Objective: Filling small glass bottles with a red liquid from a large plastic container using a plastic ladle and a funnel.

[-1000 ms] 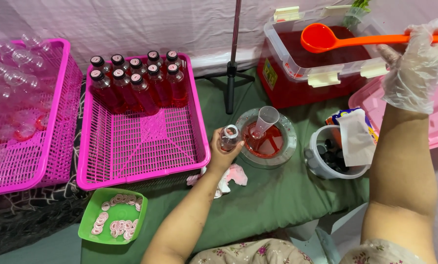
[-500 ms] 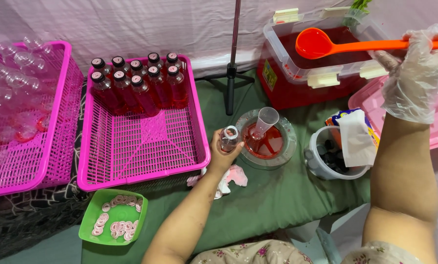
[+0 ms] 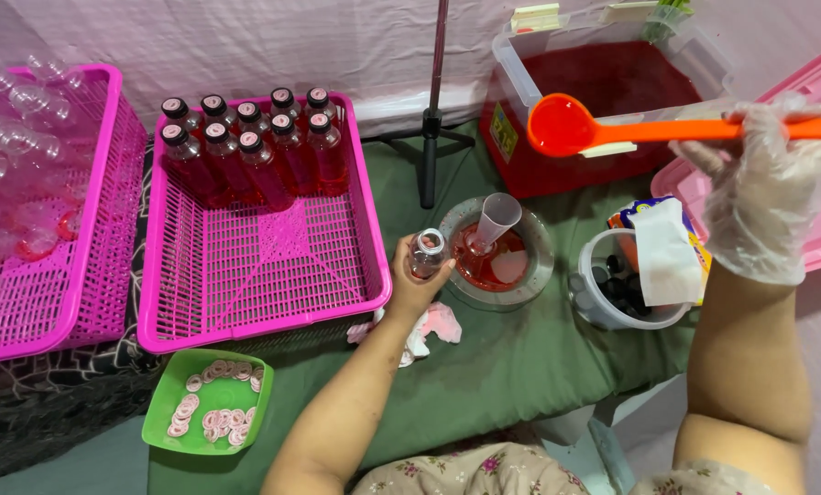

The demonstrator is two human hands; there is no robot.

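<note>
Green cloth (image 3: 520, 357), left fingers (image 3: 401, 261) wrapped around small bottle (image 3: 426, 254), gloved right fingers (image 3: 759, 137) closed on orange ladle (image 3: 612, 128)

Two pink baskets: one (image 3: 273, 247) holding nine capped bottles of red liquid (image 3: 246, 151), one (image 3: 44, 211) holding a heap of empty clear bottles, too many and too overlapped to count. One open small bottle (image 3: 426, 254). One orange ladle (image 3: 612, 128). One clear tub of red liquid (image 3: 612, 92). One funnel (image 3: 498, 220). One round bowl (image 3: 539, 266). One green tray of caps (image 3: 211, 412). One white pail (image 3: 603, 302). Two hands: left (image 3: 410, 284), right (image 3: 759, 202).
</note>
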